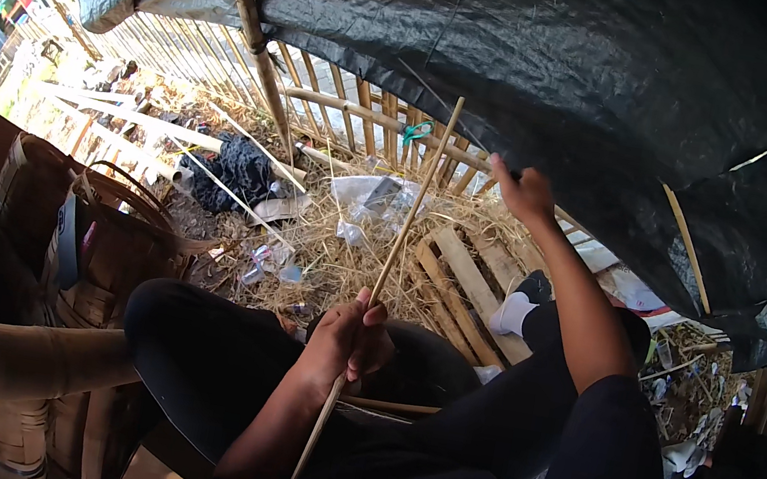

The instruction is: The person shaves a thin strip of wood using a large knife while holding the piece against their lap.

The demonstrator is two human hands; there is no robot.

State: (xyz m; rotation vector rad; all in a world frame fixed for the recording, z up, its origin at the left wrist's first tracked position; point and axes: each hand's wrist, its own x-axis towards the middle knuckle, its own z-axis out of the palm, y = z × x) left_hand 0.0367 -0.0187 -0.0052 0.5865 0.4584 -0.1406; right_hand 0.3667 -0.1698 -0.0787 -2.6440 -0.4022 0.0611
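Observation:
My left hand point(348, 343) is wrapped round a thin, pale bamboo stick point(404, 225) above my lap. The stick stands at a slant, its upper end beyond the hand and its lower end by my left forearm. Farther out and to the right, my right hand point(527, 197) is raised near the dark tarp, apart from the stick. Its fingers are curled. A small dark bit shows at them, too little to tell what it is.
A black tarp point(576, 59) hangs low overhead and to the right. Beyond stands a bamboo fence point(324, 77). Wooden slats point(464, 258), straw and litter cover the ground ahead. Woven baskets point(114, 240) and a thick bamboo pole point(28, 361) are on the left.

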